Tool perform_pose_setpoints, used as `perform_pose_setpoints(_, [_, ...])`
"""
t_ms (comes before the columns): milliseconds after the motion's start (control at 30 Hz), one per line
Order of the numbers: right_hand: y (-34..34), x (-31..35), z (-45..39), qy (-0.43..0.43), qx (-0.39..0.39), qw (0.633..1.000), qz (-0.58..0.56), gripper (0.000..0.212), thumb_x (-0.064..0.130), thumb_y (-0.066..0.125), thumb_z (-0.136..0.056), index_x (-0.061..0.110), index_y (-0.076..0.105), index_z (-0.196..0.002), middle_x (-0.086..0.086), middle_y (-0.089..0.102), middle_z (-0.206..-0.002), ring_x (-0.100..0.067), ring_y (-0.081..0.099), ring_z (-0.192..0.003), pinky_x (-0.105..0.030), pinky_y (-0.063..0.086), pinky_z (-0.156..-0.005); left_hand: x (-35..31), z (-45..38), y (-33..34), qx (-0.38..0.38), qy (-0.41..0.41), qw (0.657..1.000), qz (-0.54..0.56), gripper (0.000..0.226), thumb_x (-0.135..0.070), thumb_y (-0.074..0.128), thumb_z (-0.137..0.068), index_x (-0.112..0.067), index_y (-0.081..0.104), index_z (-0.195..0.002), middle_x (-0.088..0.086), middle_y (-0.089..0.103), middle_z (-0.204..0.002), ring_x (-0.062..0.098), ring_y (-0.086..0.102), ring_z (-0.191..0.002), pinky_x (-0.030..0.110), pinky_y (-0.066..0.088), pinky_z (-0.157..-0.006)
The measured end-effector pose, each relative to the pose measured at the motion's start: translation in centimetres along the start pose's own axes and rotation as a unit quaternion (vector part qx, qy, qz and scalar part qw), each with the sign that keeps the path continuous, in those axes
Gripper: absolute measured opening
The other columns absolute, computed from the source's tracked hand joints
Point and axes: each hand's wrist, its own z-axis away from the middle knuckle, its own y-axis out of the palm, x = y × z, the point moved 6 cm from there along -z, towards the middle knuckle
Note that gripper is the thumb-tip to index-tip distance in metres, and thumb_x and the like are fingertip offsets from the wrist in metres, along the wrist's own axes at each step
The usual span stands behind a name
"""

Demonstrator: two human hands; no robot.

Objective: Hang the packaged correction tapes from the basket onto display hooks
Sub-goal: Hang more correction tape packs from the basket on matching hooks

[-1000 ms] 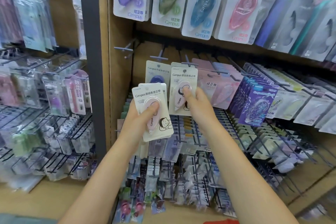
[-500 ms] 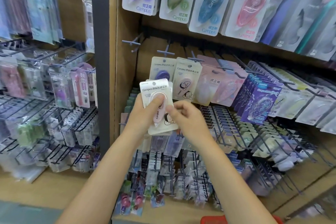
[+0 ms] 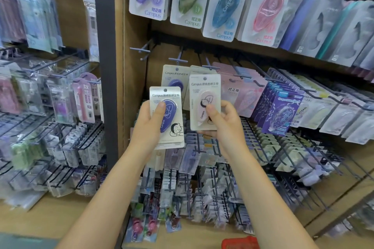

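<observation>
A white card pack with a purple correction tape [image 3: 169, 116] stands upright on the left, with a small drawing of a sleeping child near its bottom. There are more cards stacked behind it. Just to its right and a bit higher is a white card pack with a pink correction tape [image 3: 204, 101], also upright. Behind them, a pack with a purple tape [image 3: 175, 79] hangs on a hook. A bit of the red basket [image 3: 239, 243] shows near the bottom edge.
</observation>
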Motion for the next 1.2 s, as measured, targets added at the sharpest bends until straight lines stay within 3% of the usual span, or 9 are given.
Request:
perform_pose_setpoints(300, [0.5, -0.6, -3.2, 0.024, -0.055, 0.998, 0.028, 0.017, 0.033, 0.068, -0.097, 0.019, 0.062, -0.106, -0.004, 0.075, -0.108, -0.025, 0.073, -0.101, -0.057, 0.059, -0.089, -0.4, -0.1, -0.3, -0.008, 0.017, 1.000, 0.007, 0.008, -0.038, 0.056, -0.105, -0.037, 0.054, -0.112, -0.010, 0.069, -0.112, 0.010, 0.073, -0.096, 0.018, 0.057, -0.062])
perform_pose_setpoints(400, [0.1, -0.6, -3.0, 0.016, -0.082, 0.992, 0.098, 0.033, 0.040, 0.072, -0.093, 0.018, 0.053, -0.109, -0.004, 0.067, -0.110, -0.021, 0.069, -0.099, -0.048, 0.061, -0.086, -0.4, 0.0, -0.5, -0.016, 0.020, 1.000, 0.016, 0.014, -0.035, 0.064, -0.101, -0.037, 0.055, -0.112, -0.012, 0.070, -0.111, 0.009, 0.074, -0.095, 0.019, 0.057, -0.063])
perform_pose_setpoints(467, [-0.6, 0.2, -1.9, -0.057, -0.120, 0.957, 0.256, 0.047, 0.045, 0.074, -0.090, 0.017, 0.045, -0.114, -0.002, 0.055, -0.115, -0.019, 0.057, -0.105, -0.038, 0.053, -0.090, -0.3, 0.0, -0.8, -0.020, 0.026, 0.999, 0.021, 0.022, -0.033, 0.069, -0.097, -0.037, 0.055, -0.112, -0.012, 0.070, -0.112, 0.006, 0.074, -0.094, 0.019, 0.057, -0.063])
perform_pose_setpoints(533, [-0.7, 1.3, -0.1, -0.145, -0.141, 0.919, 0.339, 0.041, 0.039, 0.072, -0.092, 0.018, 0.045, -0.115, 0.001, 0.049, -0.114, -0.015, 0.049, -0.102, -0.026, 0.041, -0.087, -0.2, -0.1, -1.0, -0.021, 0.031, 0.999, 0.016, 0.026, -0.032, 0.073, -0.094, -0.039, 0.054, -0.111, -0.013, 0.070, -0.113, 0.004, 0.074, -0.094, 0.020, 0.058, -0.063])
perform_pose_setpoints(633, [0.7, 0.9, 0.9, -0.102, -0.013, 0.958, 0.268, 0.015, 0.035, 0.067, -0.096, 0.024, 0.058, -0.098, 0.003, 0.064, -0.096, -0.008, 0.058, -0.078, -0.019, 0.045, -0.069, 0.0, -0.2, -0.7, -0.015, 0.037, 0.999, 0.007, 0.032, -0.031, 0.077, -0.090, -0.037, 0.055, -0.113, -0.012, 0.072, -0.116, 0.007, 0.074, -0.098, 0.025, 0.060, -0.071])
perform_pose_setpoints(733, [2.8, 0.0, 1.6, -0.031, 0.114, 0.974, 0.192, 0.010, 0.029, 0.074, -0.092, 0.024, 0.065, -0.092, 0.007, 0.070, -0.083, -0.007, 0.062, -0.067, -0.017, 0.045, -0.056, -0.1, 0.0, 0.4, 0.007, 0.045, 0.999, 0.021, 0.030, -0.021, 0.075, -0.092, -0.033, 0.057, -0.113, -0.012, 0.073, -0.111, 0.005, 0.075, -0.095, 0.019, 0.058, -0.068])
perform_pose_setpoints(933, [2.4, -0.9, 1.2, 0.023, 0.076, 0.994, 0.075, 0.014, 0.024, 0.072, -0.094, 0.017, 0.066, -0.105, 0.002, 0.077, -0.099, -0.009, 0.072, -0.083, -0.023, 0.052, -0.067, 0.4, 0.2, 0.7, 0.044, -0.004, 0.998, 0.047, 0.014, -0.027, 0.052, -0.108, -0.039, 0.058, -0.114, -0.014, 0.074, -0.111, 0.005, 0.075, -0.094, 0.021, 0.060, -0.068])
perform_pose_setpoints(1033, [2.2, -0.4, 0.4, 0.010, 0.041, 0.998, 0.050, 0.013, 0.022, 0.069, -0.096, 0.018, 0.065, -0.108, 0.006, 0.078, -0.101, -0.009, 0.074, -0.093, -0.027, 0.055, -0.080, 0.9, -0.1, -1.3, 0.005, 0.009, 1.000, 0.001, 0.016, -0.025, 0.055, -0.107, -0.039, 0.060, -0.111, -0.014, 0.075, -0.111, 0.005, 0.075, -0.097, 0.032, 0.063, -0.081])
perform_pose_setpoints(1200, [4.4, 0.6, -1.8, -0.032, 0.036, 0.995, 0.084, 0.013, 0.020, 0.066, -0.099, 0.023, 0.065, -0.111, 0.006, 0.078, -0.105, -0.007, 0.072, -0.097, -0.020, 0.053, -0.080, 0.5, -0.1, -4.5, -0.053, 0.046, 0.997, -0.027, 0.012, -0.025, 0.063, -0.103, -0.035, 0.070, -0.104, -0.013, 0.078, -0.104, 0.012, 0.075, -0.098, 0.041, 0.062, -0.084])
